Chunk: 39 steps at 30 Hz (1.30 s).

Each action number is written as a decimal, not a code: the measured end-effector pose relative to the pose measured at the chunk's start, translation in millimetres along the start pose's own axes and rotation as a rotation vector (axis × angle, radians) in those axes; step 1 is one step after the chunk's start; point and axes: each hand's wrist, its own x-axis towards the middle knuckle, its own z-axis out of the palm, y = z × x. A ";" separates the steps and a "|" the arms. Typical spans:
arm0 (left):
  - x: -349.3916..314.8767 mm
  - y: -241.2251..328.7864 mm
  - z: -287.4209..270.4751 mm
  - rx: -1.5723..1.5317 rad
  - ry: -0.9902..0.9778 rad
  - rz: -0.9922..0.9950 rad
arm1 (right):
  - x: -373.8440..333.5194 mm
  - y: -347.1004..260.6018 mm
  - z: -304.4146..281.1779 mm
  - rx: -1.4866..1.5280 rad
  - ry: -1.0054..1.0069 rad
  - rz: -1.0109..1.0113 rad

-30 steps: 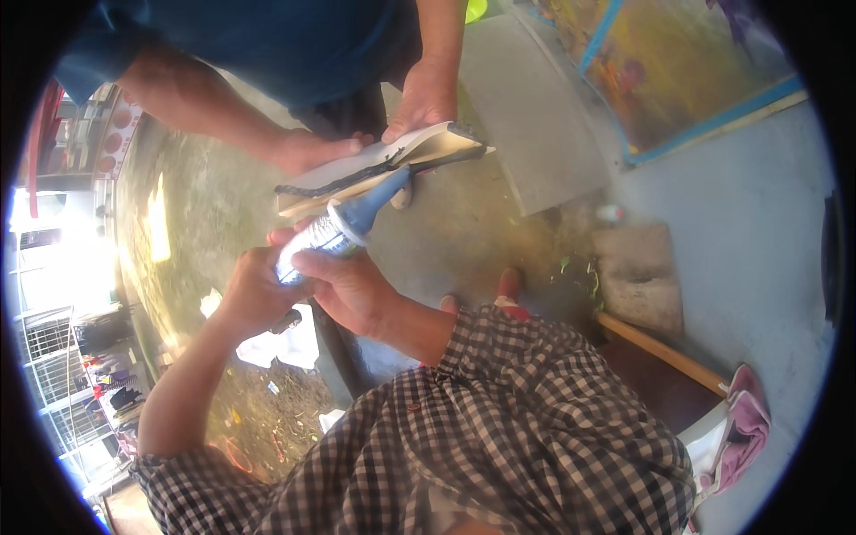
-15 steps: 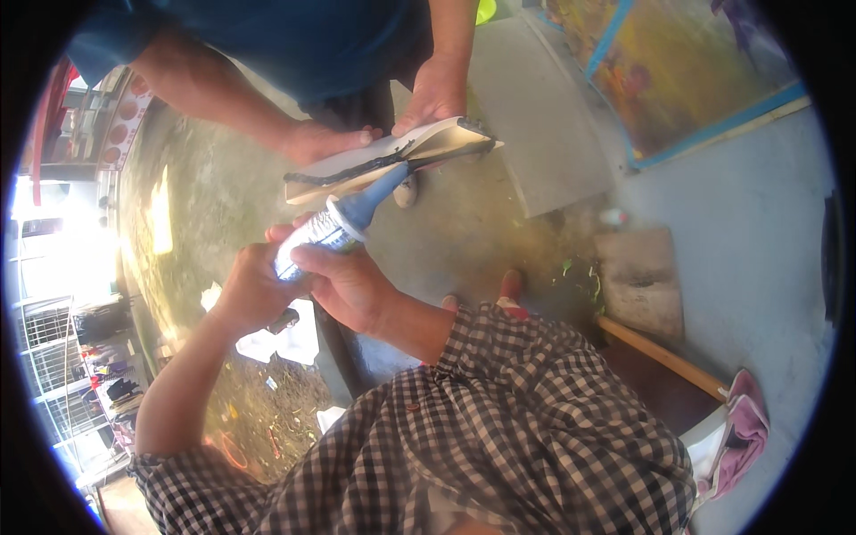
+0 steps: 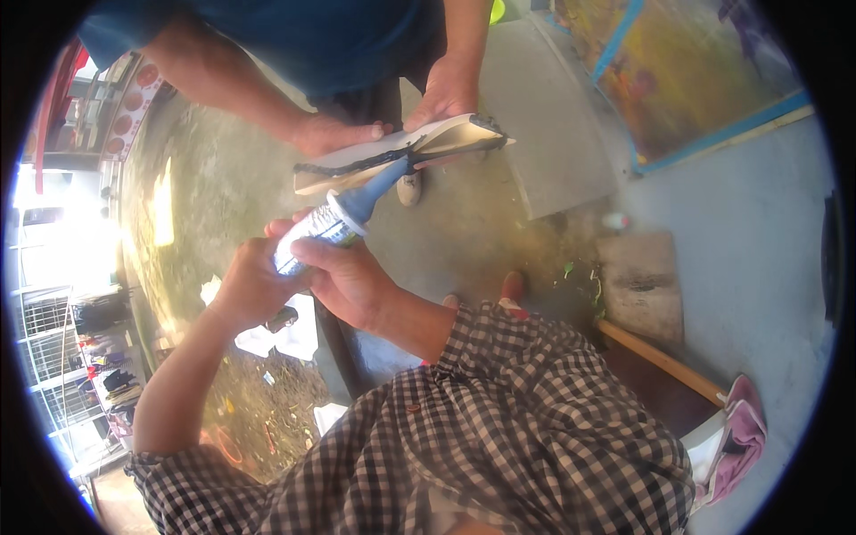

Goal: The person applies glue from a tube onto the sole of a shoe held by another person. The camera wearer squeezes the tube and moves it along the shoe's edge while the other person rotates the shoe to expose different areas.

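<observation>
A sealant cartridge (image 3: 321, 230) with a white and blue body is gripped by my left hand (image 3: 251, 275) at its lower end. Closer to the collar, the fingers of my right hand (image 3: 348, 281) wrap round it. Its blue-grey nozzle (image 3: 376, 192) points up and to the right, the tip at the near edge of a pale, bent panel (image 3: 366, 159). Black sealant (image 3: 352, 166) runs along that edge. A person facing me holds the panel with a left-side hand (image 3: 334, 135) and a right-side hand (image 3: 448, 89). A dark part (image 3: 283, 318) shows just below my hands.
A grey board (image 3: 544, 125) lies on the floor at the far right, near a colourful panel with blue edging (image 3: 669, 80). A wooden strip (image 3: 664, 359) and a pink cloth (image 3: 742, 441) are at my right. White sheets (image 3: 290, 334) lie below my hands.
The panel and the other person's hands have shifted slightly to the right. The nozzle tip has moved a little right and up along the panel's edge. My grip looks the same.
</observation>
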 end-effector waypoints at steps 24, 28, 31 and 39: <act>-7.9 -11.0 -0.5 0.049 0.030 0.039 | 0.9 13.0 -4.5 0.027 -0.030 0.005; -3.2 -28.8 2.1 0.029 0.023 0.119 | 0.9 13.4 -4.1 0.033 -0.038 0.008; -6.6 -24.3 2.1 0.021 0.057 0.125 | 0.5 13.7 -2.3 0.040 -0.036 0.016; -8.8 -22.0 0.1 0.027 0.032 0.019 | 0.5 15.1 -1.0 0.047 -0.023 0.036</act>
